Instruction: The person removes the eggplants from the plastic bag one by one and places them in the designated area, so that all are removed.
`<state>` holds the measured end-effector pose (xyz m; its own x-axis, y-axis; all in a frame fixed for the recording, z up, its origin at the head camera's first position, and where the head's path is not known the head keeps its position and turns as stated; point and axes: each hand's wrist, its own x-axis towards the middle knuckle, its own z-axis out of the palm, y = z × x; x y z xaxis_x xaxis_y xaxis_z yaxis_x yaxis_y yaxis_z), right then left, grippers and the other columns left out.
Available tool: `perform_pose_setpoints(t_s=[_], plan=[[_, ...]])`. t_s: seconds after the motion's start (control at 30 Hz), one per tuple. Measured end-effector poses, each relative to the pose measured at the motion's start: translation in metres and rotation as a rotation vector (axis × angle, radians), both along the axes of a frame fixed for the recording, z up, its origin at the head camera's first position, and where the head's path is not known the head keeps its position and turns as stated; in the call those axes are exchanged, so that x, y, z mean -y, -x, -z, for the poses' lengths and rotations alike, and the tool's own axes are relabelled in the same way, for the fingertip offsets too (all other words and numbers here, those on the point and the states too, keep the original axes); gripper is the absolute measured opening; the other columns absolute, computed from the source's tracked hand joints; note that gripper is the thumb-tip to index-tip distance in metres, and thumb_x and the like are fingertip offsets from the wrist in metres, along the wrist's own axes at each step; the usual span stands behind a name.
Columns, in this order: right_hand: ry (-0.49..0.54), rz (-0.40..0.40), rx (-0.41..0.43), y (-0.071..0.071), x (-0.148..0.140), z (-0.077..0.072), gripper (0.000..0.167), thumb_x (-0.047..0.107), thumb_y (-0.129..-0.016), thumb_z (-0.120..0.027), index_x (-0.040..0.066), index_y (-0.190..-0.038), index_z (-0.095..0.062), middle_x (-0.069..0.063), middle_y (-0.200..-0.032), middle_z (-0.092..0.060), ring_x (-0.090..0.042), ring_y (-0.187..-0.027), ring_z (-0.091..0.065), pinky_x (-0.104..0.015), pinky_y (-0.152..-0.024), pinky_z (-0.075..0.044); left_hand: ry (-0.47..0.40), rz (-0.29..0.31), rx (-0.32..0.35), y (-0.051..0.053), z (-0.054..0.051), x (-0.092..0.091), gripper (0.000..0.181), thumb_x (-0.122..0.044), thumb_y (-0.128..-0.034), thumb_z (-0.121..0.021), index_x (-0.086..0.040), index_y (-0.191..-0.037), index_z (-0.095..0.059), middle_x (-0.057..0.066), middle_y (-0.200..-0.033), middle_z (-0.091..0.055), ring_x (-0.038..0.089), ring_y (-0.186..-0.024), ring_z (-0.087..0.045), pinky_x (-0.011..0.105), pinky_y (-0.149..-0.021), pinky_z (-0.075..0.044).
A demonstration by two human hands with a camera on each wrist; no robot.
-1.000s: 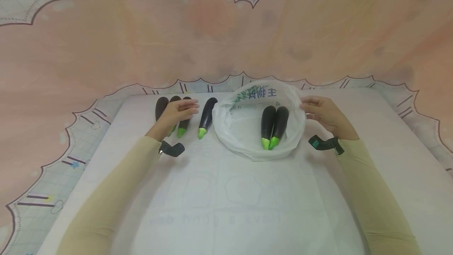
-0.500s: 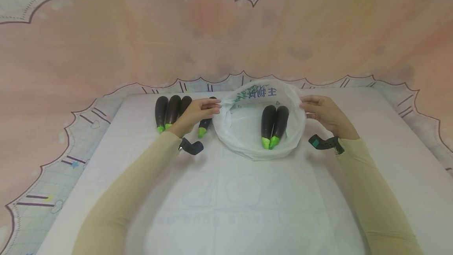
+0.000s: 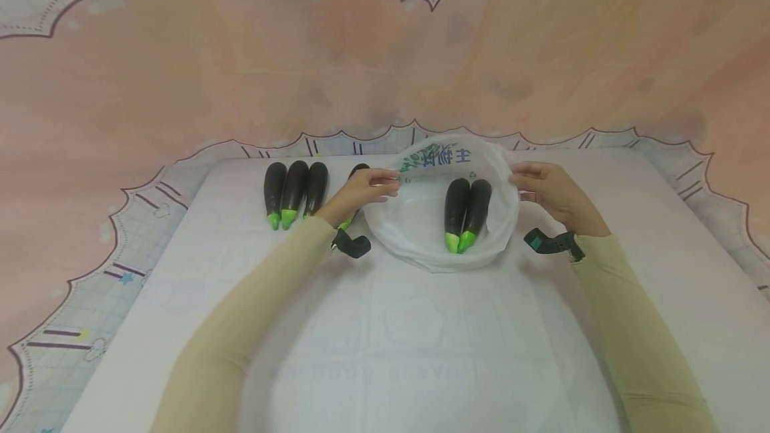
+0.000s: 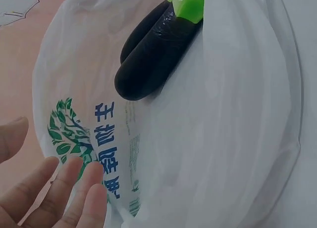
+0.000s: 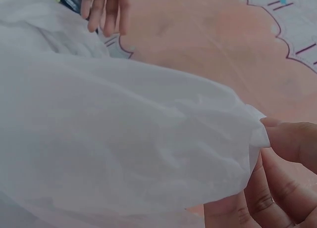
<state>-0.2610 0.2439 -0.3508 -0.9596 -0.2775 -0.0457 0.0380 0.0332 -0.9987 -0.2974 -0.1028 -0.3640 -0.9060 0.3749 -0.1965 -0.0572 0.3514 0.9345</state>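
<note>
A white plastic bag (image 3: 415,246) with green and blue print lies with its mouth spread, and two dark eggplants (image 3: 467,216) with green stem ends rest side by side inside it. My right hand (image 3: 553,194) pinches the bag's right edge between thumb and fingers, as the right wrist view shows. My left hand (image 3: 363,191) is over the bag's left rim; in the left wrist view its fingers (image 4: 59,198) are extended, with nothing held. Partly hidden behind that hand is a single eggplant (image 3: 359,169) left of the bag.
Three more eggplants (image 3: 295,186) lie in a row on the white table (image 3: 421,353), left of the bag. A patterned peach cloth (image 3: 240,65) hangs behind the table. Each wrist carries a black camera band (image 3: 351,244).
My left hand has moved right, from above the row of eggplants, past the single one, to the bag's left rim. My right hand keeps its hold on the bag.
</note>
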Motion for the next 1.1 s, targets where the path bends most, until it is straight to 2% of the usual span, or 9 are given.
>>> perform_pose_setpoints(t_s=[0.2,0.33,0.53,0.83,1.1], plan=[[-0.008,0.001,0.004,0.001,-0.001,0.001,0.015,0.009,-0.092,-0.059,0.021,-0.093,-0.067,0.012,-0.092,-0.068,-0.004,-0.082,-0.063,-0.018,-0.071,-0.057,0.012,0.016,0.030,0.001,0.006,-0.015,0.047,-0.019,-0.0928,-0.060,-0.005,-0.136,-0.048,0.012,-0.135,-0.055,0.027,-0.118,-0.057,0.035,-0.103,-0.048],[-0.005,-0.004,0.003,0.002,-0.002,0.002,0.017,0.008,-0.092,-0.059,0.022,-0.092,-0.068,0.012,-0.091,-0.068,-0.004,-0.081,-0.063,-0.017,-0.070,-0.056,-0.007,0.052,0.031,0.002,0.011,-0.025,0.045,-0.017,-0.0934,-0.058,-0.004,-0.135,-0.048,0.015,-0.134,-0.055,0.029,-0.118,-0.057,0.037,-0.104,-0.048],[-0.022,-0.004,-0.005,0.001,-0.003,0.001,0.018,0.007,-0.092,-0.058,0.023,-0.092,-0.068,0.012,-0.091,-0.068,-0.003,-0.081,-0.063,-0.017,-0.070,-0.056,0.002,0.062,0.015,0.002,0.018,-0.040,0.045,-0.016,-0.0922,-0.060,-0.004,-0.134,-0.050,0.015,-0.131,-0.056,0.028,-0.118,-0.057,0.035,-0.102,-0.049],[-0.031,0.003,-0.006,0.001,-0.004,0.001,0.015,0.010,-0.092,-0.059,0.023,-0.092,-0.067,0.013,-0.091,-0.068,-0.003,-0.083,-0.063,-0.017,-0.071,-0.056,-0.023,0.080,0.013,0.001,0.025,-0.053,0.043,-0.011,-0.0916,-0.059,-0.002,-0.133,-0.050,0.018,-0.127,-0.059,0.031,-0.115,-0.059,0.035,-0.100,-0.050],[0.011,0.005,0.007,0.000,-0.008,0.001,0.015,0.008,-0.091,-0.059,0.021,-0.092,-0.067,0.012,-0.091,-0.068,-0.003,-0.083,-0.063,-0.018,-0.071,-0.056,-0.020,0.099,0.010,-0.002,0.030,-0.064,0.045,-0.007,-0.0892,-0.060,-0.002,-0.133,-0.050,0.019,-0.127,-0.058,0.030,-0.119,-0.056,0.034,-0.099,-0.051]])
